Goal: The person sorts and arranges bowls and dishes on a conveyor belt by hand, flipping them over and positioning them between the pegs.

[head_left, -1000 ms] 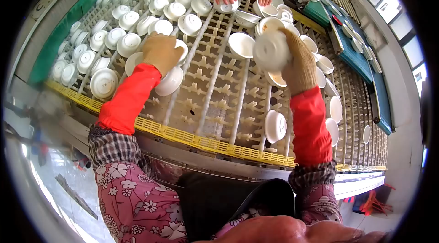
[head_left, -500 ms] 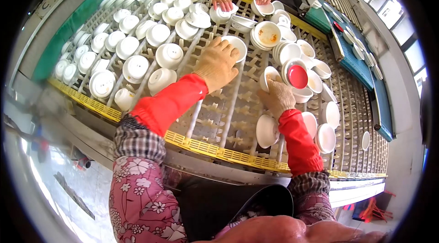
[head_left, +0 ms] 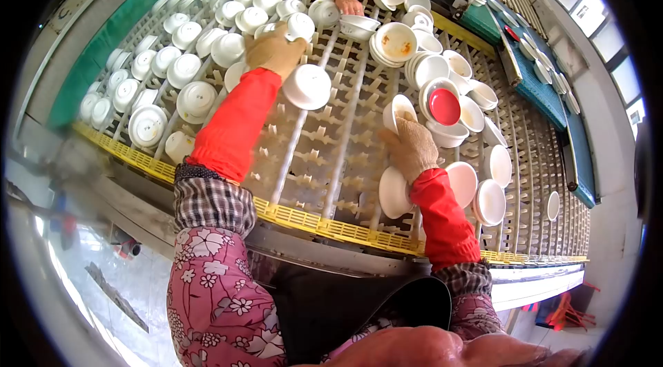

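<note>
My left hand [head_left: 275, 49], in a tan glove, reaches over the upturned bowls with its fingers apart. Its fingertips are by a white bowl [head_left: 301, 26] and partly cover another; whether they press on either is unclear. Below and right of that hand, an upside-down white bowl [head_left: 307, 87] sits on the pegged conveyor [head_left: 314, 160]. My right hand [head_left: 412, 146], also gloved, is closed on the rim of a small white bowl [head_left: 399, 111] held tilted. Beside its wrist leans another white bowl [head_left: 395, 193]. Stacked bowls and a red-centred bowl [head_left: 444, 107] are just right of it.
Several upside-down bowls [head_left: 183, 70] stand in rows at the left. A stained bowl [head_left: 398, 41] tops a stack at centre back. Across the conveyor, another person's hands [head_left: 349, 4] handle bowls. A yellow edge strip [head_left: 331, 227] runs along the near side; a blue belt [head_left: 542, 101] carries dishes at right.
My left hand has moved left and away from me, off the bowl it was at. An upside-down bowl now sits right of it. My right hand shifted slightly nearer, still with its bowl.
</note>
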### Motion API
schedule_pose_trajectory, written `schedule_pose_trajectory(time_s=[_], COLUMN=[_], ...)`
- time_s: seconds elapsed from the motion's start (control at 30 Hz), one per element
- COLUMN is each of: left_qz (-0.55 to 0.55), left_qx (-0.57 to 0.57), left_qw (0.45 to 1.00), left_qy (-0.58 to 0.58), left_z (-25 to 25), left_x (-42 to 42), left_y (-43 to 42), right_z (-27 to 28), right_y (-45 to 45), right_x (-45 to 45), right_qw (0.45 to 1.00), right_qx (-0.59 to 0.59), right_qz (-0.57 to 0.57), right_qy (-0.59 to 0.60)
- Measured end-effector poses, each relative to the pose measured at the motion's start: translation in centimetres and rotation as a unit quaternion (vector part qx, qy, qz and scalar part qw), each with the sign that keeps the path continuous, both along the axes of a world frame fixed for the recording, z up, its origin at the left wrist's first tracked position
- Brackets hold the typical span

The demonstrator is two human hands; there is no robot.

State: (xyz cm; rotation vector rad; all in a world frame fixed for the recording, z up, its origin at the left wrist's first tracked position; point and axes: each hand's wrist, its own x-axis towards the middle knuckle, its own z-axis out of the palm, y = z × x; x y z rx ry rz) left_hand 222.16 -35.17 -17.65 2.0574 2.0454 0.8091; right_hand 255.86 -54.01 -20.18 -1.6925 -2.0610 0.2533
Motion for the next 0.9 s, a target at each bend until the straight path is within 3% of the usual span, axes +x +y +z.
schedule_pose_trajectory(time_s=[0.03,0.1,0.17,0.2,0.3,0.33,0.47,0.57,0.77,0.9], left_qz=[0.052,0.073,0.093,0.099,0.085,0.080,0.118,0.125,0.007,-0.108], left_qx=[0.063,-0.033,0.016,-0.015,-0.100,-0.101,0.002,0.006,-0.046,0.153], left_qw=[0.996,0.997,0.984,0.979,0.991,0.990,0.992,0.984,0.982,0.982], left_qy=[0.037,-0.004,0.151,0.176,0.039,0.062,-0.043,-0.127,-0.183,-0.032], left_z=[-0.5,1.4,1.2,0.9,0.0,-0.5,-3.0,-4.0,-0.9,-4.3], left_x=[-0.4,-0.8,-0.7,-0.7,0.7,1.7,3.2,3.9,5.1,2.3], left_y=[0.5,1.4,3.9,5.6,8.9,9.7,11.4,12.2,9.4,11.4], right_z=[-0.4,-0.6,-0.2,-0.2,-0.6,-0.7,-0.4,-0.1,-1.0,-1.1], right_y=[0.1,-0.1,0.1,0.2,0.0,0.2,-0.2,0.0,0.6,0.3], right_x=[0.2,0.0,-0.2,-0.2,0.2,0.6,0.3,0.1,0.8,0.7], right_qw=[1.000,1.000,1.000,1.000,1.000,1.000,0.999,0.999,0.999,0.999], right_qx=[0.011,0.012,0.004,0.006,0.006,-0.002,-0.024,-0.017,0.016,0.006], right_qz=[-0.003,-0.004,0.001,0.003,-0.004,-0.006,-0.021,-0.025,0.000,-0.001], right_qy=[-0.010,-0.016,-0.007,0.008,0.018,-0.006,0.007,0.020,0.040,0.034])
